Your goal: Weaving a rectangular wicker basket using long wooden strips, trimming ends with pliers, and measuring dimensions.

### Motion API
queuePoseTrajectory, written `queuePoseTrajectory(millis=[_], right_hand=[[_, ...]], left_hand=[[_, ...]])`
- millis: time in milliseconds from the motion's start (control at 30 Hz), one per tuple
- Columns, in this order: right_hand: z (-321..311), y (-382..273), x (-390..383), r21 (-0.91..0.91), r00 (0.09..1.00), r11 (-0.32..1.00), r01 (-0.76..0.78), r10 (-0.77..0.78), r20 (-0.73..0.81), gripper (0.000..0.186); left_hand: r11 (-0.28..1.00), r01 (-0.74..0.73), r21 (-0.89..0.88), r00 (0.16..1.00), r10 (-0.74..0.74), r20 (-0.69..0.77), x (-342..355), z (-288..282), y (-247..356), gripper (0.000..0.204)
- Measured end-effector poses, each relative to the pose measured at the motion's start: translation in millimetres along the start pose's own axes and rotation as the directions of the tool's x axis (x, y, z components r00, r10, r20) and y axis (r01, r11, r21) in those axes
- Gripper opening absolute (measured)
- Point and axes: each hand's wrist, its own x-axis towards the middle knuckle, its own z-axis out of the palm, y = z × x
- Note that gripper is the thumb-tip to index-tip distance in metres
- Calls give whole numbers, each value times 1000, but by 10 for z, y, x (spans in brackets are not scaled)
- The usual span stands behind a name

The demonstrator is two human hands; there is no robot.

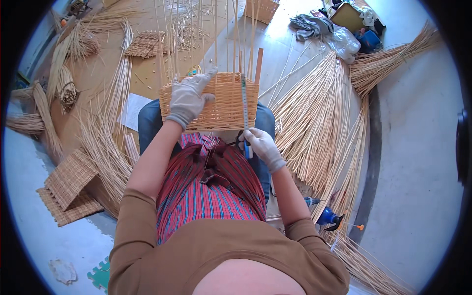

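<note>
A tan woven wicker panel (221,105) with tall upright stakes rests over my knees. My left hand (189,98), in a pale work glove, lies against the panel's left part with its fingers spread. My right hand (264,146), gloved too, is closed on a tape measure (248,150) with a blue case at the panel's lower right. Its blade (244,103) runs straight up across the weave to about the top edge. The right fingertips are partly hidden around the case. Below the panel, a red and blue striped cloth (211,196) covers my lap.
Long loose reeds (314,118) fan out on the floor at right, with another bundle (393,59) beyond. More bundles (69,88) and woven mats (71,182) lie at left. A blue spray bottle (328,217) is by my right elbow. A white paper sheet (132,112) lies beside my left knee.
</note>
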Motion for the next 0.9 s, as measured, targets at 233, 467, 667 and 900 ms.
queuePoseTrajectory(millis=[233, 467, 667, 900], right_hand=[[156, 169, 197, 42, 989, 996, -83, 87, -119, 43], [101, 430, 371, -97, 981, 987, -125, 109, -159, 47], [202, 327, 265, -132, 966, 985, -115, 80, -244, 39], [253, 33, 86, -378, 967, 919, -115, 17, -253, 43]], left_hand=[[989, 76, 125, 978, -99, 186, 455, -23, -139, 66], [976, 160, 148, 928, -200, 314, 722, -60, -80, 71], [942, 289, 169, 817, -334, 470, 870, -47, -61, 74], [962, 236, 136, 875, -271, 401, 754, -31, -90, 75]])
